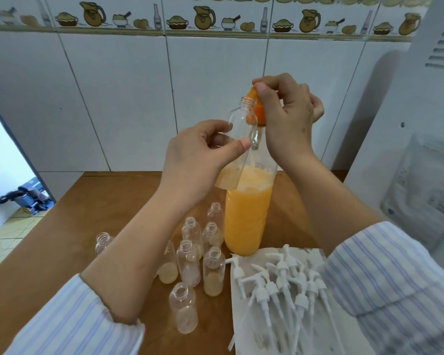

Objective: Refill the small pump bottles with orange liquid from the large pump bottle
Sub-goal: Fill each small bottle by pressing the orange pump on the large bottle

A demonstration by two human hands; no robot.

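Wooden table carries small bottles, large orange bottle, paper (under white pumps).

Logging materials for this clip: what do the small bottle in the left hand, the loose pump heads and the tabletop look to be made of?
Small clear bottle: likely transparent glossy plastic, since you see through it. White pump heads: opaque white plastic, probably, with a smooth moulded look. Brown tabletop: wood or wood-look laminate, matte; which one is unclear.
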